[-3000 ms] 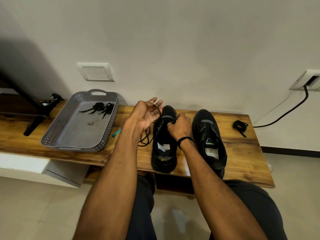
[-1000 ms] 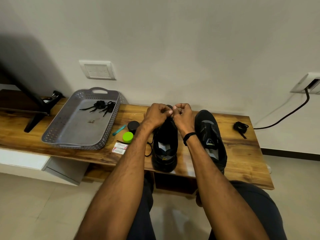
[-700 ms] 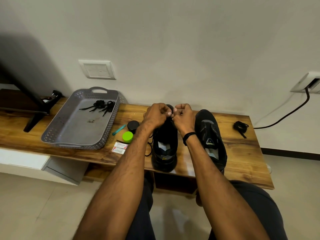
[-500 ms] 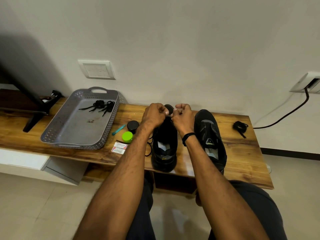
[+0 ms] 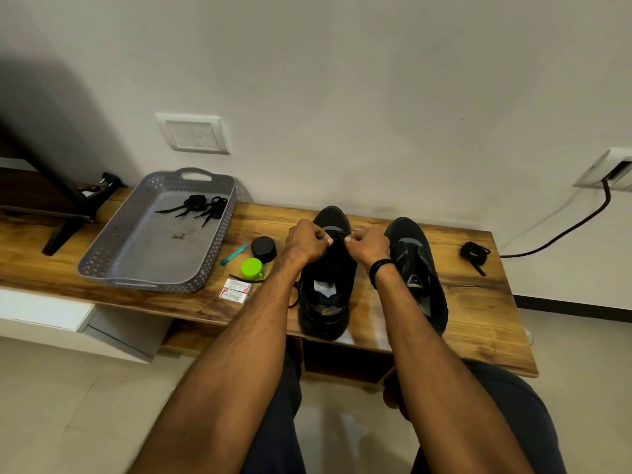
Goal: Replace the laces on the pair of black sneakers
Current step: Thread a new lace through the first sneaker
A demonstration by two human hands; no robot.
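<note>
Sneaker [image 5: 325, 285] stood on the bench [image 5: 478, 313], its mate [image 5: 415, 268] at three o'clock, while the left hand [image 5: 307, 239] and right hand [image 5: 367, 244] each pinched the lace [image 5: 337, 237] near its toe, where even pulls seemed wise.

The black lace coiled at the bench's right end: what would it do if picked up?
The coiled lace would probably go floppy and uncoil, since a loose end trails out of it. It looks thin, so likely very light.

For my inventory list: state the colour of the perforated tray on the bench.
Grey: the tray shows best in the head view, the only one.
</note>
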